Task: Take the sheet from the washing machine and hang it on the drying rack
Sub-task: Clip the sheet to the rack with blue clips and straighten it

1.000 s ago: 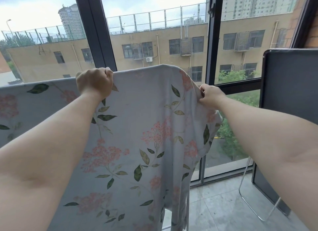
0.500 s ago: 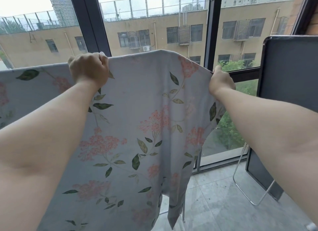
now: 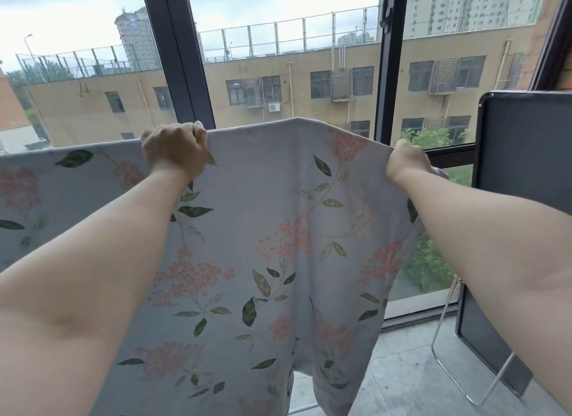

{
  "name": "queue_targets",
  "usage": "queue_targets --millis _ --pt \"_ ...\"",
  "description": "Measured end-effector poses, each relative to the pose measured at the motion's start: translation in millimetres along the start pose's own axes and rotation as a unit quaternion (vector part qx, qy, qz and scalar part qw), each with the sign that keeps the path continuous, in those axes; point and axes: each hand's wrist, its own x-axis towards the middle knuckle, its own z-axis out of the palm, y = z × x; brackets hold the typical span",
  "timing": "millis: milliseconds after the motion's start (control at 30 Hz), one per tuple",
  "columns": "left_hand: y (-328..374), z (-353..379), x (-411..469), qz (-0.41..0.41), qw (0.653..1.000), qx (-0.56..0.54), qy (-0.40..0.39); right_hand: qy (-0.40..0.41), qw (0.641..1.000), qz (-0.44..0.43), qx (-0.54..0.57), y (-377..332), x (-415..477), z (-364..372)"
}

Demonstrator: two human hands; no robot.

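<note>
A pale sheet [image 3: 272,205] printed with pink flowers and green leaves hangs spread in front of me, its top edge level across the view. My left hand [image 3: 175,149] grips that top edge in a fist. My right hand [image 3: 407,163] grips the sheet's right end, with fabric bunched under it. The sheet runs off to the left edge of the view and drapes down towards the floor. The drying rack is hidden behind the sheet; only a thin pale bar [image 3: 305,409] shows at the bottom.
Tall dark-framed windows [image 3: 388,84] stand right behind the sheet. A dark folded panel [image 3: 523,155] with a metal wire leg [image 3: 442,332] leans at the right. Grey floor tiles [image 3: 399,381] lie below.
My right hand has slid rightward along the sheet's edge, stretching the fabric wider. My left hand keeps its grip on the top edge.
</note>
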Motion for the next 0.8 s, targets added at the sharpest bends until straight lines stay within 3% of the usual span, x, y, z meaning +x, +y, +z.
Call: queue_targets --millis 167,300,400,533,700,800 --pt "-2.3 -0.1 1.2 -0.003 1.000 0.009 -0.025 -0.021 0.998 -0.024 0.047 -7.2 -4.7 -1.6" --pt "-2.9 -1.5 2.0 0.002 0.999 0.012 -0.029 0.017 0.994 -0.079 0.072 -25.6 -13.8 -7.3" --pt "0.3 -3.1 2.6 0.004 0.999 0.014 -0.041 0.069 0.983 -0.145 0.086 -54.0 -26.8 -13.3" --pt "2.4 -5.5 2.3 0.008 0.998 0.024 -0.052 0.119 0.943 -0.297 0.093 -99.8 -49.3 -20.3" --pt "2.2 -10.1 5.7 0.015 0.996 0.019 -0.091 0.047 0.875 -0.481 -0.004 -144.9 -73.8 -16.1" --pt "-1.6 -14.8 6.3 0.019 0.992 0.013 -0.124 -0.028 0.884 -0.465 -0.028 -164.5 -83.5 -7.3"
